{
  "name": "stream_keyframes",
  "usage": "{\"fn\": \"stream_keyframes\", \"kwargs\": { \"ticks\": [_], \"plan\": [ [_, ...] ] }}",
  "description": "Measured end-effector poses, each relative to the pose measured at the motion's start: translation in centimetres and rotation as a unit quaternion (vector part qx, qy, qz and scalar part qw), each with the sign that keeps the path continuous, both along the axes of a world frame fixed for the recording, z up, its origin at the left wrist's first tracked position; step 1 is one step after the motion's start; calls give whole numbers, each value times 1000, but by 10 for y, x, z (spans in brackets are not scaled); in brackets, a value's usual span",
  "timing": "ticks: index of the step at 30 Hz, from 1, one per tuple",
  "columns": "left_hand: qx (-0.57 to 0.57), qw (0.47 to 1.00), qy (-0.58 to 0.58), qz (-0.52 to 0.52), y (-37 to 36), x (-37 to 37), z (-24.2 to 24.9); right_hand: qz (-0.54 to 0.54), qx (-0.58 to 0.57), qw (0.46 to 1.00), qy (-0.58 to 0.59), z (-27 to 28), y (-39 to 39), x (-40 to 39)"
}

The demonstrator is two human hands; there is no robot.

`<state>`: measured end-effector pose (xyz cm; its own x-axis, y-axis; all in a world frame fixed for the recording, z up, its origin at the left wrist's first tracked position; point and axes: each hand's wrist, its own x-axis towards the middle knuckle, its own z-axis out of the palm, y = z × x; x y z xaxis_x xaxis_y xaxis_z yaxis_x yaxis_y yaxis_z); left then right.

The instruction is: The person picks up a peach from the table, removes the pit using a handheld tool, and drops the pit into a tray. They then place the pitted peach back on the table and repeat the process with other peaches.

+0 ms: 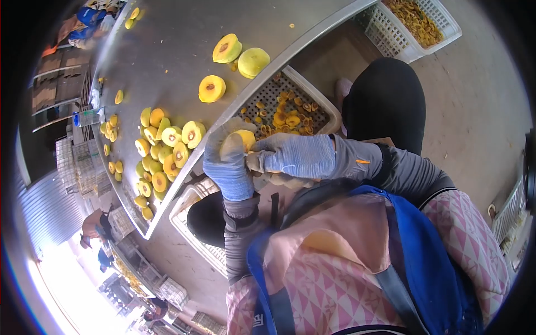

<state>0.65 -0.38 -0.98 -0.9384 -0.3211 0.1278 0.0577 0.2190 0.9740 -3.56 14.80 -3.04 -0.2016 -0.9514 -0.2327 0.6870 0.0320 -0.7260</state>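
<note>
My left hand, in a blue and grey glove, is wrapped round a yellow peach half. Close against it, my right hand, gloved alike, is closed in a fist with its thumb side at the fruit. Whatever sits inside the right fist is hidden. Below both hands, a grey perforated crate holds brown pits and yellow scraps. Beside my left hand, on the metal table, lies a pile of peach halves, several with pits showing. Further along are a cut peach half and two more pieces.
The table's raised metal rim runs next to my hands. A white crate of scraps stands on the floor; another white crate is beside my leg. Other people work across the table and further back.
</note>
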Motion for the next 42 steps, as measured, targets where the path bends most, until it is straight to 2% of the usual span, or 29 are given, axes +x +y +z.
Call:
{"fn": "stream_keyframes", "kwargs": {
  "ticks": [2,3,4,5,6,8,11,13,14,15,16,18,19,20,21,22,24,26,27,28,29,30,32,34,36,38,39,41,42],
  "plan": [
    [-17,1000,-2,16,1,-1,-4,-130,9,972,194,-24,-15,11],
    [-62,996,-25,54,3,-3,-5,-130,8,972,196,-18,-13,12],
    [-107,989,-48,92,5,-4,-6,-183,94,907,367,-9,-8,14],
    [-108,989,-48,92,9,-5,-4,-228,176,803,521,-2,-4,14],
    [-113,988,-41,101,14,-7,0,-228,177,804,520,3,-3,13],
    [-117,986,-40,108,17,-7,0,-211,202,841,455,9,-3,15],
    [-56,995,-22,79,6,-8,-10,-223,184,850,441,13,-1,12],
    [-141,988,40,40,-4,-7,-16,-221,148,866,423,14,2,12],
    [-142,988,41,43,-6,-3,-16,-220,111,881,404,15,3,12],
    [80,996,5,44,-7,0,-12,-218,105,881,407,15,3,12],
    [296,954,-31,39,-7,1,-6,-227,118,867,429,13,2,13],
    [198,968,-14,150,-10,12,10,-232,129,855,445,14,3,17],
    [29,980,14,198,-36,27,3,-195,175,838,479,18,5,14],
    [-142,959,42,243,-66,44,0,-159,218,815,512,20,5,11],
    [-64,971,41,225,-77,57,22,-132,255,789,544,18,4,12],
    [16,978,38,204,-88,71,43,-131,248,790,546,16,3,15],
    [-87,953,-30,288,-130,110,57,-107,280,730,614,10,-1,18],
    [-107,920,-128,354,-193,154,44,-114,255,718,637,-12,-6,21],
    [-109,918,-125,360,-219,173,35,-121,236,707,656,-19,-7,23],
    [-283,871,-258,308,-243,187,25,-122,229,705,660,-18,-9,22],
    [-441,778,-378,240,-256,192,22,-129,230,702,662,-16,-11,21],
    [-451,718,-448,282,-249,174,28,-135,232,700,662,-15,-12,20],
    [-450,823,-257,233,-264,149,18,-124,237,702,660,-8,-11,17],
    [-406,862,-202,228,-259,90,22,-95,244,718,645,-4,-11,16],
    [-421,860,-216,189,-238,28,30,-107,232,716,649,-6,-12,14],
    [-434,870,-232,45,-267,-15,-1,-121,225,714,652,-5,-13,11],
    [-433,870,-231,42,-253,-38,2,-98,240,727,636,-3,-13,7],
    [-451,760,-462,74,-202,-75,16,-77,260,739,617,-2,-11,4],
    [-452,760,-462,68,-198,-78,9,-105,241,737,622,-3,-11,4]
  ]
}}
